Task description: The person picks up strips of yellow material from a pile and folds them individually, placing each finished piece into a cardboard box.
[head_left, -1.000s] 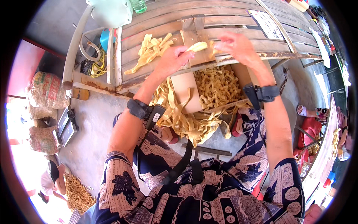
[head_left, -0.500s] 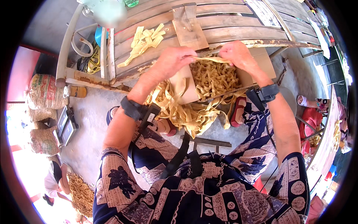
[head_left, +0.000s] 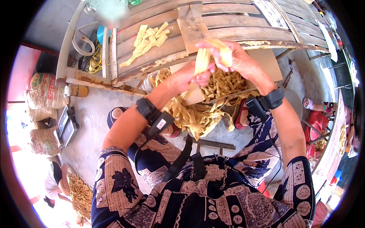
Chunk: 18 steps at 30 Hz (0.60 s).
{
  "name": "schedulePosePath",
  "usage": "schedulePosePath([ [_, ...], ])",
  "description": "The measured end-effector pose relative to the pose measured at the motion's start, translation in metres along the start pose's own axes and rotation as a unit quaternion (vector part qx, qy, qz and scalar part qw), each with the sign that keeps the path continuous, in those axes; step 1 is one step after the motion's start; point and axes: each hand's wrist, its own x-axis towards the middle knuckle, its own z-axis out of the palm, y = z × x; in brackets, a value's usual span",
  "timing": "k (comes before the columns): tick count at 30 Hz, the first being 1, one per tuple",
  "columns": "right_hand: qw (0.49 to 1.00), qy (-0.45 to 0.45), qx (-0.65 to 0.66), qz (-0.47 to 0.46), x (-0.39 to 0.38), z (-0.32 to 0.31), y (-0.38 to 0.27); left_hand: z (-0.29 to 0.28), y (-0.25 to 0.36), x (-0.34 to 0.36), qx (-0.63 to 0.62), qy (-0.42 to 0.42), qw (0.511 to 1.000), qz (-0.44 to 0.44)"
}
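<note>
A flat, pale yellow strip (head_left: 202, 60) is stretched and folded between my two hands above a cardboard box (head_left: 270, 68). My left hand (head_left: 193, 78) pinches its lower part. My right hand (head_left: 238, 57) grips the other part, where the strip bends over the fingers and is partly blurred. Inside the box lie many small knotted tan pieces (head_left: 223, 83), partly hidden by my hands. Long loose strips (head_left: 201, 117) hang in a heap at the box's near side, above my feet. More yellow strips (head_left: 149, 38) are spread on the slatted bench (head_left: 159, 26).
A wooden board with an upright block (head_left: 194, 33) stands on the bench, just beyond my hands. Woven sacks (head_left: 47, 91) and a flat dark device (head_left: 66, 126) are on the left. At lower left a person (head_left: 55, 178) bends by a brown heap (head_left: 80, 197).
The strip was held taut sideways between both hands; now it is folded upward. My left hand has moved right and lower, and the two hands are closer together.
</note>
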Motion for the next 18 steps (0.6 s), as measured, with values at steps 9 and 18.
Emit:
schedulePosePath([
  [9, 0.898, 0.074, -0.425, -0.088, -0.001, 0.003, 0.008, 0.008, -0.011, 0.008, -0.070, -0.040, 0.996, -0.036],
  [18, 0.833, 0.233, -0.479, -0.150, 0.004, 0.005, 0.019, 0.037, 0.016, 0.008, 0.266, 0.366, 0.858, 0.241],
])
